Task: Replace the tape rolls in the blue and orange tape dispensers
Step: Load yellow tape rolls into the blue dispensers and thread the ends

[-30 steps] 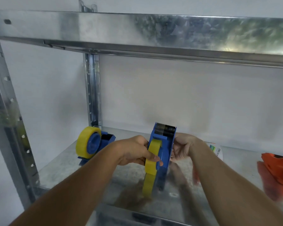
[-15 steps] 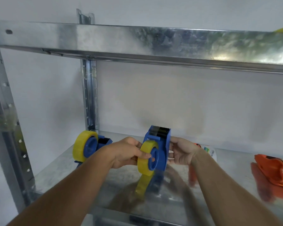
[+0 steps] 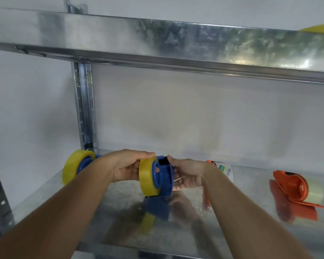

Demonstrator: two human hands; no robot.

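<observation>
I hold a blue tape dispenser above the middle of the metal shelf. A yellow tape roll sits on its blue hub. My left hand grips the roll from the left, fingers over its top. My right hand grips the dispenser body from the right. A second blue dispenser with a yellow roll stands at the back left, partly behind my left wrist. An orange dispenser with a clear roll lies at the right.
An upper shelf beam crosses overhead with a yellow object on its right end. A white labelled roll lies behind my right wrist. A slotted upright stands at the back left corner, against a white wall.
Both hands have turned the blue dispenser and lowered it a little, so the yellow roll's side and hub now face me. The camera has shifted, showing more of the orange dispenser.
</observation>
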